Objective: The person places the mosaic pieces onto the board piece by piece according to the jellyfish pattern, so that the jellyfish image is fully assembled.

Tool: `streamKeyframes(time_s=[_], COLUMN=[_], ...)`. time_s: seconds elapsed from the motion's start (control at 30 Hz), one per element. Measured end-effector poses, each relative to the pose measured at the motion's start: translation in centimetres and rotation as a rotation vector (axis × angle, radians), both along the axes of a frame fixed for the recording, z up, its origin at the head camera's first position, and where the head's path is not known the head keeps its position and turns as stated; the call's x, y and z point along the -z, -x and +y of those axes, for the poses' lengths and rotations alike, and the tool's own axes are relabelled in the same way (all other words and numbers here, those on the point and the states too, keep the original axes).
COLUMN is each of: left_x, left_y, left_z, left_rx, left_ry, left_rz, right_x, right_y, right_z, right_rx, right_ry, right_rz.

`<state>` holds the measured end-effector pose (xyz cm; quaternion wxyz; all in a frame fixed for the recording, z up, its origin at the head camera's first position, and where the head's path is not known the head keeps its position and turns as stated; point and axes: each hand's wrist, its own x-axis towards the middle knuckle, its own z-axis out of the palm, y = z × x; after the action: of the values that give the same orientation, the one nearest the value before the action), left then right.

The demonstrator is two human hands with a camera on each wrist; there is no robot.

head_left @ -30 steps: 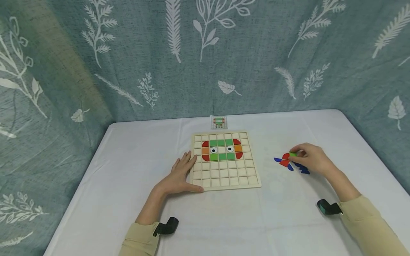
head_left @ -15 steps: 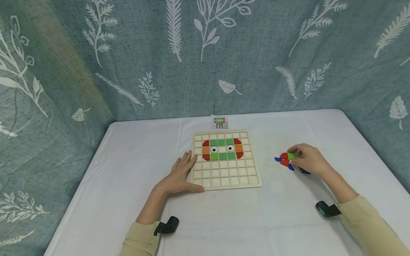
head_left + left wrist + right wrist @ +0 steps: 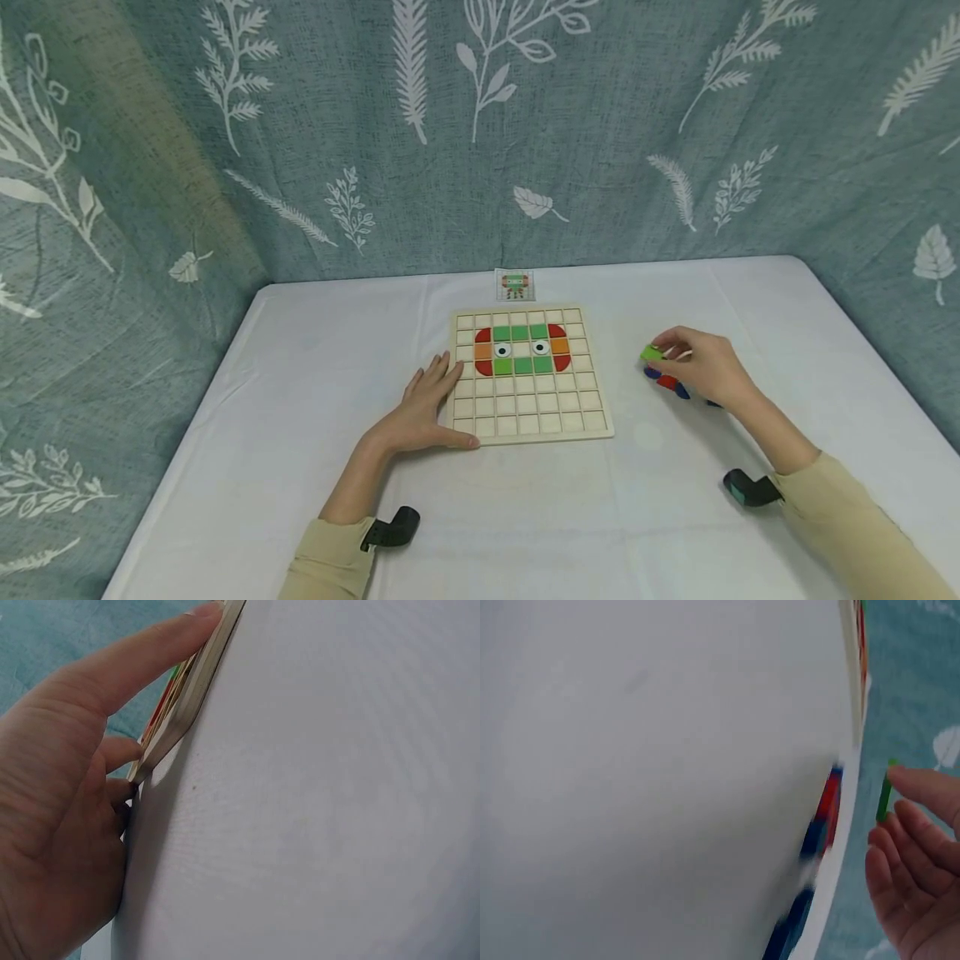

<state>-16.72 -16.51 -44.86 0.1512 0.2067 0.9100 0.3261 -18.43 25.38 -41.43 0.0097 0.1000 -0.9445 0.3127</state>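
Observation:
My right hand (image 3: 701, 364) pinches a light green tile (image 3: 651, 354) between thumb and fingertips. In the right wrist view that green tile (image 3: 885, 793) shows edge-on, raised over the table. Below the hand lie loose red tiles (image 3: 667, 382) and blue tiles (image 3: 682, 391), partly hidden by it. My left hand (image 3: 420, 410) rests with spread fingers at the left edge and near corner of the wooden grid board (image 3: 525, 427). Its thumb (image 3: 161, 649) lies along the board's edge in the left wrist view. Red, orange and green tiles and two eye tiles fill cells in the board's upper part.
A small picture card (image 3: 515, 286) lies behind the board, showing a coloured figure on a grid. A white cloth (image 3: 540, 517) covers the table, and a blue-green leaf-patterned curtain (image 3: 450, 200) hangs behind it and at the sides.
My right hand has lifted the green tile from among the loose pieces and moved it left, toward the board. The left hand has stayed on the board.

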Motion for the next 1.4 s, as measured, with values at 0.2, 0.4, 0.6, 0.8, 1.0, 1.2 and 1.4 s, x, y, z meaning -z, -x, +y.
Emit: streamKeyframes(time_s=[0.2, 0.4, 0.6, 0.8, 1.0, 1.2, 1.4], left_x=[0.0, -0.2, -0.1, -0.1, -0.1, 0.1, 0.1], left_y=[-0.1, -0.1, -0.1, -0.2, -0.1, 0.0, 0.0], left_z=[-0.1, -0.1, 0.1, 0.0, 0.0, 0.0, -0.1], left_rx=[-0.003, 0.008, 0.011, 0.006, 0.015, 0.021, 0.016], left_ry=[-0.001, 0.000, -0.009, -0.007, -0.013, -0.022, -0.029], left_rz=[0.002, 0.007, -0.002, -0.016, 0.009, 0.016, 0.010], right_x=[0.1, 0.7, 1.3, 1.6, 1.0, 0.0, -0.5], right_y=[0.7, 1.3, 1.8, 1.9, 1.6, 1.2, 0.7], right_z=[-5.7, -10.7, -13.2, -13.7, -11.4, -5.4, -0.2], right_rx=[-0.181, -0.463, -0.567, -0.587, -0.540, -0.352, -0.223], right_ry=[0.111, 0.098, 0.037, 0.027, 0.058, -0.013, -0.088], right_rz=[-0.035, 0.002, 0.079, 0.085, 0.073, 0.076, 0.009])
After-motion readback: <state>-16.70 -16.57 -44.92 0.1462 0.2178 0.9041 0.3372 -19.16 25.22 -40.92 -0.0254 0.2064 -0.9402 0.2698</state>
